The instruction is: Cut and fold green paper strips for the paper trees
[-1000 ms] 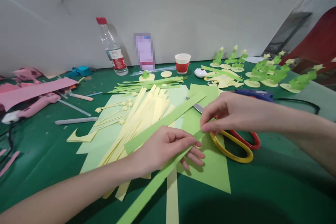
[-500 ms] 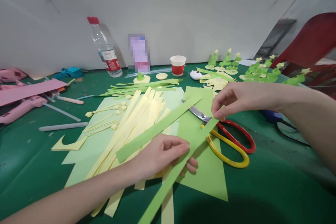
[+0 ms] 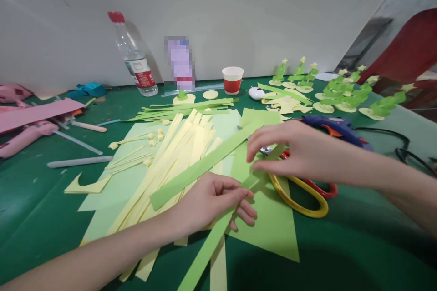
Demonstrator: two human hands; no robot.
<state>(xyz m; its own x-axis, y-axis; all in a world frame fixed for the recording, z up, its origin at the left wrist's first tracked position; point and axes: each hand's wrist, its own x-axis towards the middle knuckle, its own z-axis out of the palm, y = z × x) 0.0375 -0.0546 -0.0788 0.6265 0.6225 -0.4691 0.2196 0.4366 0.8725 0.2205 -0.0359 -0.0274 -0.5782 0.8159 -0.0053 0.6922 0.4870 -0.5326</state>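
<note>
My left hand (image 3: 218, 200) pinches a long light-green paper strip (image 3: 206, 254) between thumb and fingers, the lower end running off toward the front edge. Over the strip's upper part is my right hand (image 3: 280, 150), its thumb and fingers curved and apart; whether the thumb touches the strip I cannot tell. Partly behind that hand lie scissors with one yellow handle (image 3: 303, 204) and one red, on a green paper sheet (image 3: 266, 232). Another green strip (image 3: 201, 168) rests across a pile of pale-yellow paper strips (image 3: 160, 182) beside my left hand.
At the back stand a water bottle (image 3: 138, 70), a paper cup (image 3: 233, 82) and several green spiral paper pieces with stars (image 3: 344, 93). A blue glue gun (image 3: 327, 125) with a black cord lies right; a pink glue gun (image 3: 30, 138) and glue sticks (image 3: 80, 162) lie left.
My right hand has moved left and down along the strip, toward my left hand, and its fingers have spread from a pinch. My left hand keeps its hold. The view has shifted slightly.
</note>
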